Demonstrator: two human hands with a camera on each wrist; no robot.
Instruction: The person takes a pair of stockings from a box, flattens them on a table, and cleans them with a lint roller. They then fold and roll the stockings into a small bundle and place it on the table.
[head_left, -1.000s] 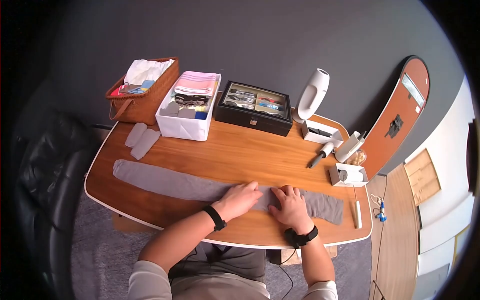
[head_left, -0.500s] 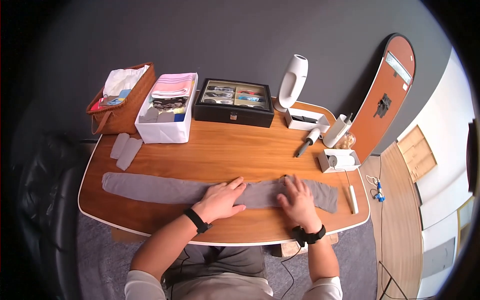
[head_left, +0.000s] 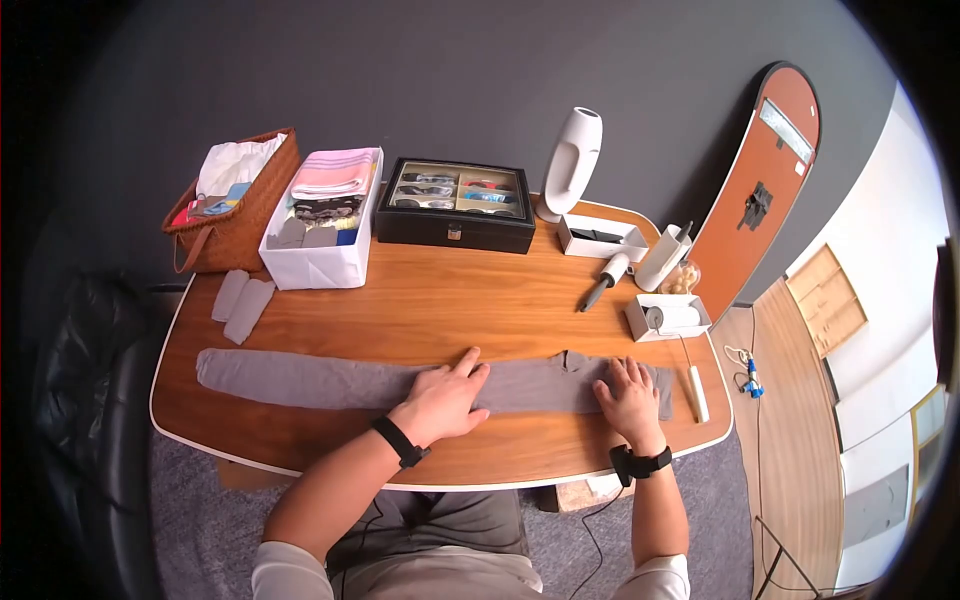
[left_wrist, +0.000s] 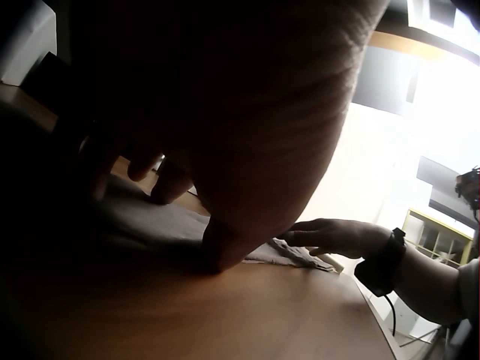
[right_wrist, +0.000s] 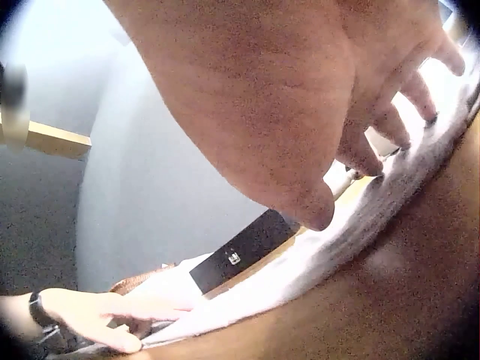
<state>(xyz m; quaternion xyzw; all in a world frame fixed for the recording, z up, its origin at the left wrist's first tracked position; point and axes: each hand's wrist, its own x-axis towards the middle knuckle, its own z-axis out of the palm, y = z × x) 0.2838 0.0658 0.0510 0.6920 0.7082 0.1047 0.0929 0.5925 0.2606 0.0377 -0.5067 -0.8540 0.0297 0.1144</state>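
Note:
A grey garment [head_left: 320, 381], folded into a long narrow strip, lies across the front of the wooden table [head_left: 450, 310]. My left hand [head_left: 440, 400] rests on the strip near its middle, fingers extended and thumb spread toward the near edge. Toward the strip's right end, my right hand [head_left: 632, 402] lies palm down with its fingers stretched out over the cloth. Between the hands, a small raised fold stands at the far edge. In the right wrist view the fingertips [right_wrist: 375, 166] touch the grey garment [right_wrist: 360, 217]. Both hands wear black wrist straps.
Two rolled grey cloths [head_left: 247, 310] lie at the left. Behind stand a brown basket [head_left: 225, 240], a white bin [head_left: 318, 268] of folded cloths, a black glasses case [head_left: 455, 235] and a white vase-like object [head_left: 572, 165]. Lint roller [head_left: 604, 282] and small white boxes [head_left: 668, 330] are at the right.
My left hand's bent fingers have straightened and lie on the cloth. The right hand has slid right along the strip, its fingers straighter. The cloth between them looks smoother.

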